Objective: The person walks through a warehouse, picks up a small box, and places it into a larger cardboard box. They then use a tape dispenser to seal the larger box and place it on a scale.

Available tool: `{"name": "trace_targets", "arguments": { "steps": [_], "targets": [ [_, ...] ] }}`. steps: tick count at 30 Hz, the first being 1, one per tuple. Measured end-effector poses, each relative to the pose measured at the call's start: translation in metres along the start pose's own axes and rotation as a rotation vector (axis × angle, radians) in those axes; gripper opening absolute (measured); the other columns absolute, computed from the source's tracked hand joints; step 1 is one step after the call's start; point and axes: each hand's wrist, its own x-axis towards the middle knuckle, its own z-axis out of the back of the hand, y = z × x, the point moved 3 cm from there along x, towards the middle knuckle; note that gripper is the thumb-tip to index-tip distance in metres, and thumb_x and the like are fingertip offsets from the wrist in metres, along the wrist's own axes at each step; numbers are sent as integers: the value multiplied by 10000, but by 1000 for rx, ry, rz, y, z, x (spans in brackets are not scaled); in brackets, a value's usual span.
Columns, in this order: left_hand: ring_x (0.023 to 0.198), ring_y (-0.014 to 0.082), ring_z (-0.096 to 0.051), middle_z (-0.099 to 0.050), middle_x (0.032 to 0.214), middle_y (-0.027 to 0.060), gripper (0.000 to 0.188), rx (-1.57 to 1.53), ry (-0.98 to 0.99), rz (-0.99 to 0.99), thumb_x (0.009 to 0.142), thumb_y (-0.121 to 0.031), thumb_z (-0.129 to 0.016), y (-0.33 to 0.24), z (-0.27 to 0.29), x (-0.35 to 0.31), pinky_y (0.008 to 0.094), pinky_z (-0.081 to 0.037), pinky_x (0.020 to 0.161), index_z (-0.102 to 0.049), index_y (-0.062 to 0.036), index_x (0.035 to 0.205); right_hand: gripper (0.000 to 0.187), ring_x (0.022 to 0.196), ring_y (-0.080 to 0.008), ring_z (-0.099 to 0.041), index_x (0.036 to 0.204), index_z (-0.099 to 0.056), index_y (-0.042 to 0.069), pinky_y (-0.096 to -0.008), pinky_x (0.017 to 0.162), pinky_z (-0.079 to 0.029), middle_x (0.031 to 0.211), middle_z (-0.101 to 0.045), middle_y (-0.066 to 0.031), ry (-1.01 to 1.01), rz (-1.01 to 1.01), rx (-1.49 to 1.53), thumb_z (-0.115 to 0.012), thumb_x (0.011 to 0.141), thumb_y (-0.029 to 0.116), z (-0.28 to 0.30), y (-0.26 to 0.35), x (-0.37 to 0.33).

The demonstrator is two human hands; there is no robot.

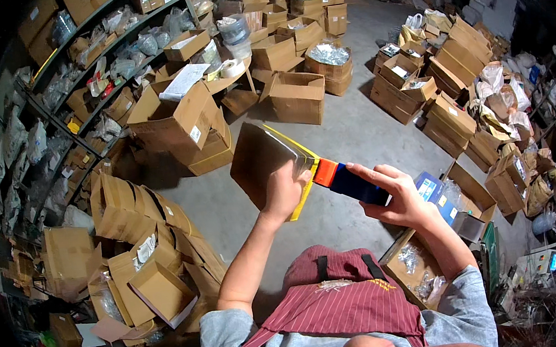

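Observation:
My left hand (282, 193) is closed on the near side of a brown cardboard box (253, 159) with yellow edges, held tilted in mid-air ahead of my chest. My right hand (399, 196) grips a dark blue block-shaped item (353, 185) between the thumb below and the fingers above. At the item's left end is an orange part (325, 172), which meets or overlaps the box's yellow edge; I cannot tell whether they touch. The inside of the brown box is hidden from here.
Open cartons (179, 119) stand ahead on the grey floor (348, 136). Crowded shelves (91, 71) line the left, above a heap of cardboard (138, 254). More boxes (450, 123) and bags are piled on the right. A carton with clear bags (412, 261) sits close to my right arm.

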Motion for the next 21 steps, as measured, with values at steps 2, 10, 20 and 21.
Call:
{"name": "trace_targets", "arguments": {
  "steps": [2,10,20,21],
  "targets": [
    [798,380,-647,-664,865,236,180,-66,-1,-10,881,-121,-682,5,1,-2,419,-498,703,-614,35,939,756,720,-238,-536,1432,-528,119,-349,666,-463,794,-528,-96,5,-4,-23,-716,706,25,-1,6,1],
    [882,122,-595,-676,989,48,200,-530,139,167,891,-33,-651,-5,-14,-13,311,-499,782,-636,22,1083,799,710,-294,-528,1438,-508,130,-402,667,-462,751,-524,-107,6,11,-13,-684,663,49,1,-2,-10],
    [990,129,-587,-646,1077,38,318,-544,264,182,839,44,-563,-20,-31,-13,298,-486,868,-620,8,1150,790,682,-298,-552,1410,-554,196,-408,632,-484,733,-523,-112,-75,45,-205,-725,649,71,9,-10,-18],
    [1003,131,-588,-644,1087,38,341,-552,290,169,830,54,-550,-29,-30,-11,299,-485,876,-618,7,1160,788,679,-303,-556,1403,-559,197,-414,628,-487,732,-528,-109,-67,27,-227,-732,643,82,12,-9,-17]
  ]
}}
